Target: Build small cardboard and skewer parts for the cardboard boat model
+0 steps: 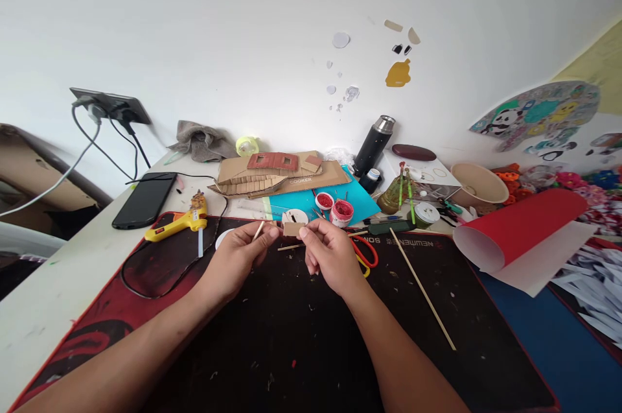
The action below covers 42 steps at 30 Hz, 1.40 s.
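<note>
Over the black mat (301, 335), my left hand (245, 247) pinches a short thin wooden stick (259, 230) between thumb and fingers. A small brown cardboard piece (292, 229) is held at its right end by my right hand (328, 251). The two hands are slightly apart, with the cardboard between them. Behind the cardboard lies a round white lid (295, 216) with a dark mark. Scissors with red and yellow handles (367, 251) lie just right of my right hand, partly hidden by it.
A yellow glue gun (177, 227) and a phone (144, 200) lie left. Cardboard shapes (250, 185), red paint pots (341, 212) and a black flask (373, 146) stand at the back. A long stick (422, 290) and a red paper roll (525, 228) are right.
</note>
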### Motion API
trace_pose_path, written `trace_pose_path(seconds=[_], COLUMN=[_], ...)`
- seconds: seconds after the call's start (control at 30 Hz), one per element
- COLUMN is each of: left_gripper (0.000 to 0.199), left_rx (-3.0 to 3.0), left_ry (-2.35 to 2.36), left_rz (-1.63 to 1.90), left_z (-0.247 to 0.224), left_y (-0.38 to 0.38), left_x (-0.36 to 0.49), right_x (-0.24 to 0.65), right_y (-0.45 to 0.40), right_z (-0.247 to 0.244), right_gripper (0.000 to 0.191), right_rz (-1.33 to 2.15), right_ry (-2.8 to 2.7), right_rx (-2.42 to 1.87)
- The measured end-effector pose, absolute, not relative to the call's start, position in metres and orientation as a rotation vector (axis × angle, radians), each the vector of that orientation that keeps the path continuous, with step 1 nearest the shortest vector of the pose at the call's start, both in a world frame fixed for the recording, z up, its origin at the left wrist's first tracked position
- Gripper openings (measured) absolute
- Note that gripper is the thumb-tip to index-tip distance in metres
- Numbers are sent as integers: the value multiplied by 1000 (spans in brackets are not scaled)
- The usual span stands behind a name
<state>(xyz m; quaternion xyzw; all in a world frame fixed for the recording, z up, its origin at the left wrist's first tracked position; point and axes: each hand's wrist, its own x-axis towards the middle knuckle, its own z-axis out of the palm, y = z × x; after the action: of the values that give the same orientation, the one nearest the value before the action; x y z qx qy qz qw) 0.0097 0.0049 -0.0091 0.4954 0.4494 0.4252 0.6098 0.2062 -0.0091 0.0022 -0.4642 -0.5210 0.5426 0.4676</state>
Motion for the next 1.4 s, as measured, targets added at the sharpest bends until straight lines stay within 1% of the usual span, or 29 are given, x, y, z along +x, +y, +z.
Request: trace_pose_path(seconds=[0.07, 0.13, 0.27, 0.47, 0.63, 0.8, 0.9, 1.0, 1.13, 1.23, 1.4], left_gripper=[51, 52, 48, 43, 47, 46, 45, 48, 52, 53, 40], left_rx=[1177, 1194, 1209, 1208, 1219, 1215, 1247, 1280, 1287, 1473, 2062], left_ry=[1020, 1007, 1026, 1058, 1089, 1074, 1050, 1058, 1144, 1244, 1305], left_rz=[988, 962, 901, 953, 1000, 977, 951, 922, 1016, 1008, 631], left_z=[-9, -8, -7, -7, -4, -6, -5, -3, 1, 8, 15], left_y=[5, 5, 5, 5, 6, 5, 4, 2, 5, 15, 30], left_x=[9, 9, 8, 8, 8, 8, 10, 12, 8, -3, -28], right_x=[206, 205, 204, 205, 206, 204, 204, 204, 206, 208, 210], right_y=[-10, -11, -11, -9, -9, -10, -11, -11, -10, -8, -6], right_z=[2, 2, 2, 1, 3, 1, -1, -1, 0, 1, 2], right_gripper=[35, 34, 33, 29, 32, 36, 34, 32, 34, 36, 40], right_rz=[1367, 1376, 1378, 1434, 1444, 1514, 1493, 1439, 1395, 1364, 1357], right_ry=[-1315, -1348, -1388, -1392, -1348, -1343, -1370, -1409, -1346, -1263, -1207], right_rx=[-1148, -1161, -1191, -1197, -1180, -1152, -1162, -1192, -1198, -1163, -1112])
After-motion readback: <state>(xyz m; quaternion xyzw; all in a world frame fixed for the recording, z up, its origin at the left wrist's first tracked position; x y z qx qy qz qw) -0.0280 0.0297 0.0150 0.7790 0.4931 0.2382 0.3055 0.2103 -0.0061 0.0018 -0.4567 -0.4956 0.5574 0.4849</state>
